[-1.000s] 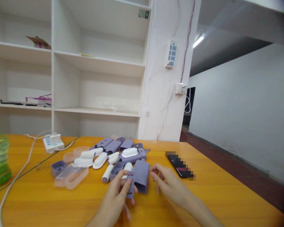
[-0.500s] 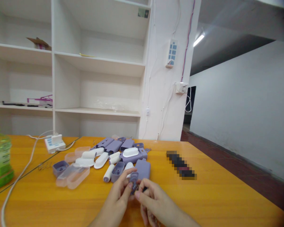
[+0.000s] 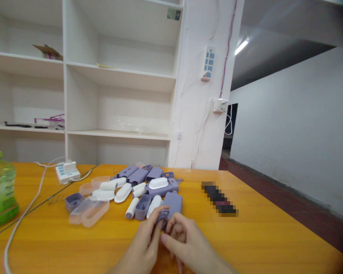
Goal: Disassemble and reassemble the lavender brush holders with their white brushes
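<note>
My left hand (image 3: 143, 239) is closed on a small purple plastic part (image 3: 164, 215), its thumb and fingers on either side. My right hand (image 3: 193, 239) is curled close against that part, with thumb and fingertips drawn together near its lower end. Whatever those fingertips pinch is too small and covered to make out. Just beyond my hands lie a flat purple case (image 3: 173, 203), a ribbed white oval piece (image 3: 154, 206) and an open purple cup (image 3: 143, 207). A white roller (image 3: 132, 208) rests left of the cup.
More purple shells (image 3: 138, 176) and white pieces (image 3: 122, 193) are heaped behind. Clear plastic covers (image 3: 95, 213) lie to the left, near a power strip (image 3: 68, 174) with a trailing cable. A green-lidded jar (image 3: 0, 194) stands far left; a pixelated dark object (image 3: 219, 198) lies right.
My right hand's fingers have shifted slightly and opened a little around the part's lower end. My left hand keeps its hold, tilted slightly, and more of the ribbed white piece shows.
</note>
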The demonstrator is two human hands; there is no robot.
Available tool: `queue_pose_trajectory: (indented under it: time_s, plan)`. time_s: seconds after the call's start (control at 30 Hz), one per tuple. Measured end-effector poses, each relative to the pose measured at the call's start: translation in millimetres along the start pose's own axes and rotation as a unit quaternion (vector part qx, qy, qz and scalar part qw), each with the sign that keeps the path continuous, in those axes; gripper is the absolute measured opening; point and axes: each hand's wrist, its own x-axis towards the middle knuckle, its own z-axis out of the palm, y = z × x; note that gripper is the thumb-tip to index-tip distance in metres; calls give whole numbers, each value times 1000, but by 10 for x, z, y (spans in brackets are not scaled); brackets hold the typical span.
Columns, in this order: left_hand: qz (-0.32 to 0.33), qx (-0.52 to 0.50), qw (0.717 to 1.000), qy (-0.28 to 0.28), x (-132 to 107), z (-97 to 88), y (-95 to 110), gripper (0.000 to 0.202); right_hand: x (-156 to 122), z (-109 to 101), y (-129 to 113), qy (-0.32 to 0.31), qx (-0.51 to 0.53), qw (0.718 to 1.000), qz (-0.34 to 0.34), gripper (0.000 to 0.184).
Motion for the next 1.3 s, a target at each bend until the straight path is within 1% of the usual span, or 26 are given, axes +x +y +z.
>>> queue_pose_trajectory:
  time_s: [0.07, 0.13, 0.17, 0.2, 0.23, 0.27, 0.33, 0.4, 0.43, 0.47, 0.53, 0.63, 0.73, 0.83, 0.97, 1.07, 1.13, 1.2, 1.3]
  plan:
    - [-14, -21, 1000, 8, 34, 20, 9, 44, -15, -40, -39, 21, -17, 999, -21, 44]
    - [-52, -81, 995, 6, 85, 34, 27, 50, -34, -120, -95, 25, -2, 998, -52, 39]
    - [-71, -116, 991, 3, 113, 37, 38, 53, -47, -170, -125, 30, -7, 996, -78, 34]
    - [-86, -148, 985, -3, 138, 37, 49, 56, -61, -222, -154, 38, -30, 992, -113, 28]
    - [-94, -172, 980, -10, 156, 34, 59, 57, -77, -269, -180, 43, -75, 985, -150, 24]
    - [-97, -186, 978, -18, 167, 33, 69, 58, -93, -308, -201, 42, -128, 974, -183, 24]
    - [-97, -189, 977, -33, 157, 40, 81, 58, -120, -346, -227, 25, -212, 953, -214, 37]
    - [-96, -178, 978, -46, 114, 73, 76, 57, -129, -328, -220, -12, -243, 944, -221, 51]
    - [-98, -172, 979, -52, 88, 97, 65, 57, -125, -303, -204, -26, -248, 941, -229, 54]
    - [-102, -169, 979, -57, 65, 123, 50, 56, -115, -273, -178, -36, -254, 936, -239, 52]
    - [-111, -179, 975, -71, 38, 164, 14, 55, -84, -211, -111, -41, -275, 925, -259, 39]
    - [-126, -238, 960, -70, 56, 155, -17, 53, -40, -150, -27, 6, -304, 913, -271, 23]
    - [-159, -320, 933, -48, 96, 79, 4, 54, -37, -146, -37, 46, -291, 909, -295, 21]
    - [-186, -362, 912, -45, 111, 21, 49, 55, -62, -172, -92, 49, -263, 918, -294, 24]
    - [-169, -375, 909, -70, 104, 21, 92, 50, -66, -182, -90, 54, -235, 929, -280, 22]
    - [-159, -386, 904, -91, 105, 30, 130, 43, -42, -164, -71, 86, -217, 943, -238, 18]
    - [-158, -389, 903, -94, 111, 26, 169, 35, -28, -152, -79, 114, -207, 950, -203, 16]
    - [-157, -389, 903, -93, 123, 15, 212, 29, -24, -150, -99, 126, -202, 953, -185, 15]
    - [-160, -396, 899, -93, 149, -7, 256, 26, -33, -166, -120, 113, -205, 949, -210, 19]
